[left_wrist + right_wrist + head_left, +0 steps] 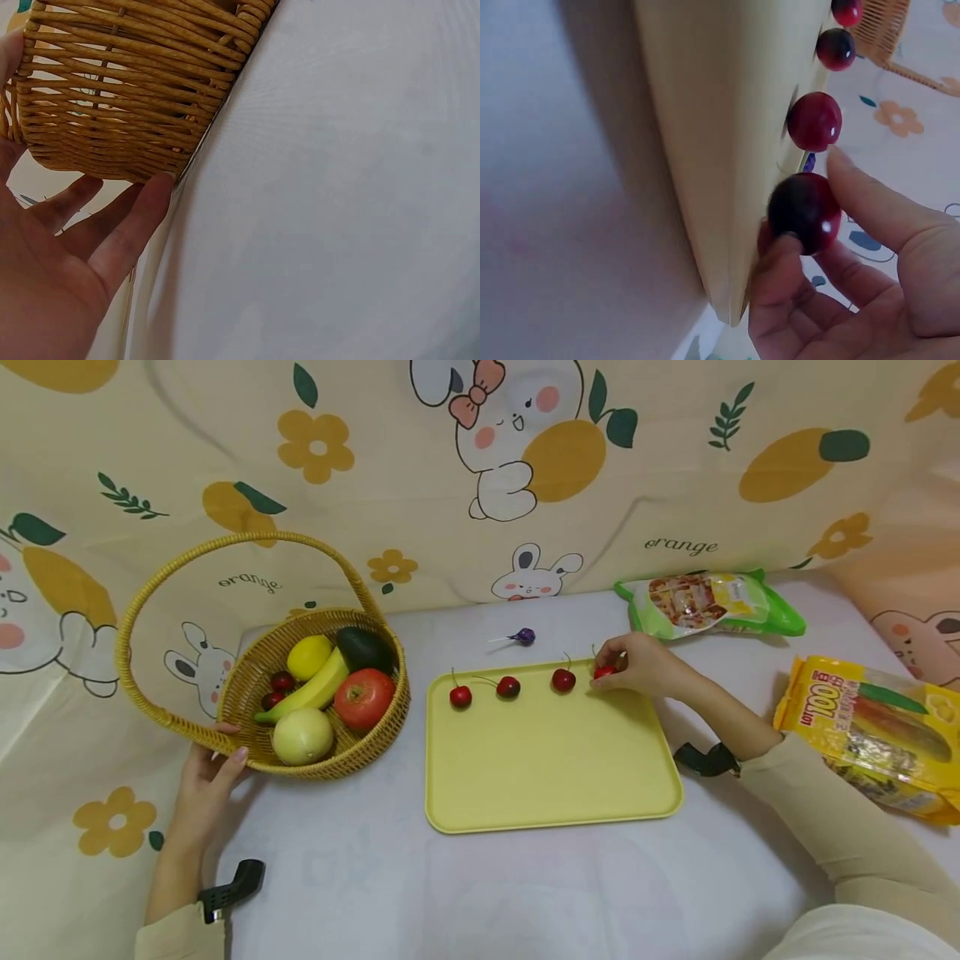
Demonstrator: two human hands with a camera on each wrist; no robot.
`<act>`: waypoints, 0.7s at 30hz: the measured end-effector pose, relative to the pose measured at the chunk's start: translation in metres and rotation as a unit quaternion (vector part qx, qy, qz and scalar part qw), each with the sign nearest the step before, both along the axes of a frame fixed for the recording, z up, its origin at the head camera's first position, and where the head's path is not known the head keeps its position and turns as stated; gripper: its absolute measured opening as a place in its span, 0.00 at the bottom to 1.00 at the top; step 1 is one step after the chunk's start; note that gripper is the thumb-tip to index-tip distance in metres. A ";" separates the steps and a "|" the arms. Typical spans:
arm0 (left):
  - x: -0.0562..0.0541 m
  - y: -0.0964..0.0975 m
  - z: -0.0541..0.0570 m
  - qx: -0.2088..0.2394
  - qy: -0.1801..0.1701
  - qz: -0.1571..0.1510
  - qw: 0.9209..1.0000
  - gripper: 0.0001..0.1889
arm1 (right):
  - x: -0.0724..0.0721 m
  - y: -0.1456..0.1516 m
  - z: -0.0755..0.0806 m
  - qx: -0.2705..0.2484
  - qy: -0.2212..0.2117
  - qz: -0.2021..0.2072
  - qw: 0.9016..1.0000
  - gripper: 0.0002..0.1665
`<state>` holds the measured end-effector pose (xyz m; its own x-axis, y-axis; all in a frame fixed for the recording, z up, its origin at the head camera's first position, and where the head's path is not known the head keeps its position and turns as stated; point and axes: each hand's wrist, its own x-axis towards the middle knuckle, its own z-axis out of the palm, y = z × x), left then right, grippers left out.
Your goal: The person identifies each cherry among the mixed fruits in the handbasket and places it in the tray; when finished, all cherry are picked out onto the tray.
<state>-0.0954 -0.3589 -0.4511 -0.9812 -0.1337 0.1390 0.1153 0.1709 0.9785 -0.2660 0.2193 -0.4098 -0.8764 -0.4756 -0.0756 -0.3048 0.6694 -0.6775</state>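
My right hand [637, 667] pinches a dark red cherry [804, 214] between thumb and fingers, over the back right corner of the yellow tray [551, 760]. Three more cherries stand in a row along the tray's back edge: one at the left [461, 697], another beside it [507, 687] and a third [563, 680] closest to the hand. At the left, my left hand [210, 781] grips the wicker basket [375, 739] at its rim by the handle's foot. In the left wrist view, its fingers [127, 236] reach along the woven side.
Inside the basket lie a banana [315, 687], a lemon [309, 657], an avocado [367, 649], a red apple-like fruit [364, 699], a pale round fruit [302, 737] and small dark red fruits [281, 682]. Behind the tray is a lollipop [523, 637]. Green [705, 603] and yellow [877, 735] snack bags lie right.
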 end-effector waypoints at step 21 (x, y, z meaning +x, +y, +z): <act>0.002 0.003 0.003 -0.017 -0.012 0.004 1.000 0.20 | 0.003 0.005 0.013 0.061 -0.012 0.015 0.998 0.17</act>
<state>-0.0936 -0.3560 -0.4477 -0.9830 -0.1381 0.1208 0.0910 0.2043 0.9747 -0.2633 0.2247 -0.3970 -0.8593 -0.4875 -0.1549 -0.3109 0.7383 -0.5985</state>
